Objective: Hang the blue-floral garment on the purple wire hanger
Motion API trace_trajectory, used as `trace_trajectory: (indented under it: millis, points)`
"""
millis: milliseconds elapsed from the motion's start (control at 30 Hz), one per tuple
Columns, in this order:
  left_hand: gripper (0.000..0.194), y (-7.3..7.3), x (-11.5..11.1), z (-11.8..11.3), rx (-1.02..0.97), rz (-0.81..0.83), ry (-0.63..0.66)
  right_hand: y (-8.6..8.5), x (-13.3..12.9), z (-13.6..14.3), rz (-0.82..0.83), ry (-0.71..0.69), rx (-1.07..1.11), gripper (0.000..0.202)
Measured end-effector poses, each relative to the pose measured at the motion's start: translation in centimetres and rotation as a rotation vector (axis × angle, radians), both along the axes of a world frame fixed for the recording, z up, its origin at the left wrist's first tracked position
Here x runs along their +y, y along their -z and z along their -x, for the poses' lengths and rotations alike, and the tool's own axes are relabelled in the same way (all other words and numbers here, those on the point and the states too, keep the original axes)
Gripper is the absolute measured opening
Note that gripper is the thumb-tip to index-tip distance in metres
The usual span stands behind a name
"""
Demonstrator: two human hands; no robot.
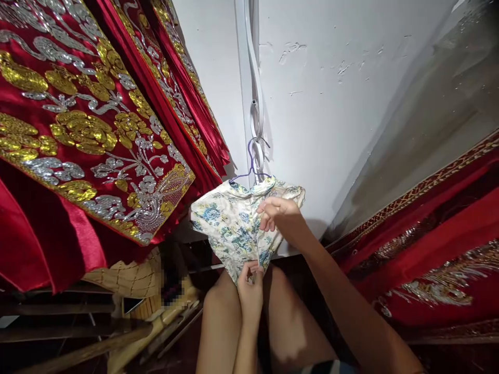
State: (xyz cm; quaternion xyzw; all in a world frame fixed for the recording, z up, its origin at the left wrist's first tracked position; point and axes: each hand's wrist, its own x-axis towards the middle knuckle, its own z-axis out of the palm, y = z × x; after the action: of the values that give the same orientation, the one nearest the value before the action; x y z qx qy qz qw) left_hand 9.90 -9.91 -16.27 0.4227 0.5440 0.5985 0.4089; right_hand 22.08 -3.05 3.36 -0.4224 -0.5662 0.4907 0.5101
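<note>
A cream garment with a blue and yellow floral print [230, 221] hangs on a purple hanger [251, 156] in front of the wall. My left hand [250, 280] pinches the garment's lower edge, near its middle line. Higher up, my right hand [278, 213] is at the garment's right front below the neckline, its fingers curled and close together. Whether any cloth or a small part lies between those right fingertips is too small to make out.
Red cloth with gold and silver sequins [83, 130] hangs at the left. More red embroidered cloth [436, 259] is at the right. Behind the hanger stand a white wall [312, 104] and a curled white metal bar [253, 67]. Wooden furniture [128, 337] is at the lower left.
</note>
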Motion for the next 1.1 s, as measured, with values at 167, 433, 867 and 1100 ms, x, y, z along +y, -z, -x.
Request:
trace_trajectory:
  millis: [167,433,867,1100]
  points:
    - [0.018,-5.0,1.6,0.4,0.171,-0.163,0.002,3.8,3.7,-0.3,0.062,0.033,-0.268,0.028]
    - [0.029,-18.0,10.7,3.0,0.719,-0.440,0.107,4.9,7.2,0.5,-0.066,-0.005,-0.190,0.028]
    - [0.021,-19.4,7.9,2.5,0.672,-0.430,0.145,3.7,3.4,1.1,-0.229,-0.140,0.181,0.025]
    - [0.017,-21.4,7.6,2.5,0.636,-0.564,0.019,5.1,3.5,0.8,-0.246,-0.008,-0.033,0.029]
